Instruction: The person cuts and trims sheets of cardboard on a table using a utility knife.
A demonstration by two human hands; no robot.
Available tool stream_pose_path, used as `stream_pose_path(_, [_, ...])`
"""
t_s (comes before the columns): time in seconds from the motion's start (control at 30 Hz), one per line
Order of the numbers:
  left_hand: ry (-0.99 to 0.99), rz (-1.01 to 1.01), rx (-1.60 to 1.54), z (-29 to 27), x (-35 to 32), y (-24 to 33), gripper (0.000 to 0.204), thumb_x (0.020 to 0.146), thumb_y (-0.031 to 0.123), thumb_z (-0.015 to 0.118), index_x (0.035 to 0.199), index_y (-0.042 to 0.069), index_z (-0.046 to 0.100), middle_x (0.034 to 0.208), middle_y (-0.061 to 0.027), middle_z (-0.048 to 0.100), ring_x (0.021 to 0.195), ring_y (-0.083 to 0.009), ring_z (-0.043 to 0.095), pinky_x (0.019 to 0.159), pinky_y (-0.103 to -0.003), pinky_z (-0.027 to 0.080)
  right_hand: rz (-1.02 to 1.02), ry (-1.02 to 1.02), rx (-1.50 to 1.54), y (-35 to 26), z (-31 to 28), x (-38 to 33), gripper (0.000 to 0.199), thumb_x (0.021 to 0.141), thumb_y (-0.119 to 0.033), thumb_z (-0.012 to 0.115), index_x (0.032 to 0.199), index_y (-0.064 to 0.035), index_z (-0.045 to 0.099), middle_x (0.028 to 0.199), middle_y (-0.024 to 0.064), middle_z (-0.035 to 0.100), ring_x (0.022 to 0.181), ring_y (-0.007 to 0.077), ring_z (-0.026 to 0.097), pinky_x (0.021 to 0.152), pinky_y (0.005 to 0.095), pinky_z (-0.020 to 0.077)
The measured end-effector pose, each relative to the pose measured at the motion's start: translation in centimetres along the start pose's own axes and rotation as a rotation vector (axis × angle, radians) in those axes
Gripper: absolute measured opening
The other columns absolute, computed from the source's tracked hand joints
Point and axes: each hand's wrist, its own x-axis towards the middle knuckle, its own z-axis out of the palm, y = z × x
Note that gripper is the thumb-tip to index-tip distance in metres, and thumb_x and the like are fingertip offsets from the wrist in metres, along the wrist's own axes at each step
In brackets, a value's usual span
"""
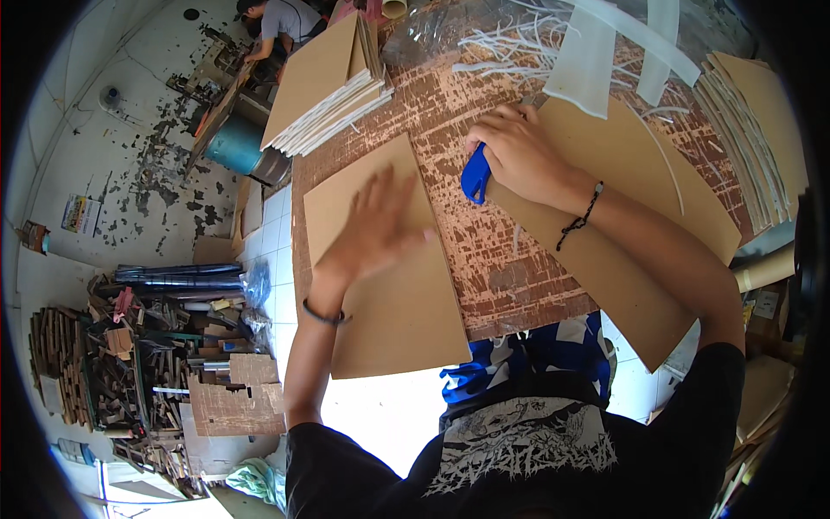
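My left hand (pixel 376 229) lies flat, fingers spread, on a brown cardboard sheet (pixel 389 303) that overhangs the near edge of the worn brown table (pixel 493 277). It is motion-blurred. My right hand (pixel 519 151) is closed around a blue-handled tool (pixel 474 176), likely a cutter, at the edge of a second, larger cardboard sheet (pixel 640 199). My right forearm rests across that sheet. A long thin cardboard strip curves along its far side.
A stack of cardboard sheets (pixel 333 82) sits at the table's far left, another stack (pixel 761 130) at the far right. White strips and clear plastic (pixel 588 43) lie at the back. Scrap wood and cardboard (pixel 147 355) pile on the floor left. Another person (pixel 281 22) works beyond.
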Motion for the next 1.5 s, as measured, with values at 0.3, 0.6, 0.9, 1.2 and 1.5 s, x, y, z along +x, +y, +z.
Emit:
stream_pose_path(0.3, [-0.218,0.099,-0.031,1.5,-13.9,9.0,0.095,0.079,0.029,0.081,0.16,0.024,0.033,0.167,-0.0276,0.01,0.154,-0.0503,0.008,0.121,-0.069,0.01,-0.013,-0.007,-0.101,0.3,0.4,0.6,0.011,0.094,-0.009,0.057,0.093,-0.0117,0.068,0.105,0.0011,0.07,0.111,0.0225,0.06,0.1,0.0449,0.0364])
stream_pose_path(0.6, [0.245,0.099,0.038,1.2,-11.7,9.4,0.066,0.081,0.005,0.066,0.146,0.02,0.056,0.155,-0.0188,0.045,0.141,-0.0433,0.045,0.114,-0.064,0.037,-0.025,-0.004,-0.053,0.2,0.2,-0.1,0.011,0.093,-0.003,0.055,0.096,-0.0108,0.063,0.099,0.0023,0.064,0.106,0.0246,0.056,0.097,0.0441,0.0354])
stream_pose_path(0.9, [0.147,0.115,0.085,1.3,-9.2,9.2,0.062,0.088,0.055,0.069,0.143,0.027,0.058,0.146,-0.0129,0.05,0.13,-0.0353,0.05,0.107,-0.053,0.04,-0.029,0.013,-0.094,0.2,0.0,0.3,0.012,0.094,-0.006,0.056,0.096,-0.0118,0.066,0.105,0.001,0.068,0.112,0.0233,0.057,0.098,0.0448,0.0355])
stream_pose_path(1.2, [0.132,0.269,-0.105,2.0,-4.8,6.5,0.049,0.089,0.043,0.073,0.134,0.025,0.065,0.144,-0.0148,0.047,0.136,-0.0365,0.041,0.113,-0.053,0.032,-0.072,0.051,-0.071,0.7,0.6,-0.2,0.013,0.093,-0.004,0.053,0.098,-0.0109,0.064,0.102,0.0018,0.066,0.11,0.0238,0.057,0.097,0.0436,0.0355])
stream_pose_path(1.5, [0.086,0.221,-0.116,2.3,-4.6,6.4,0.055,0.084,0.044,0.076,0.134,0.027,0.065,0.158,-0.0129,0.036,0.147,-0.0381,0.03,0.12,-0.058,0.019,-0.092,0.009,-0.084,0.7,0.1,0.3,0.013,0.094,-0.006,0.052,0.097,-0.0098,0.064,0.1,0.0027,0.065,0.106,0.024,0.057,0.096,0.0436,0.0347])
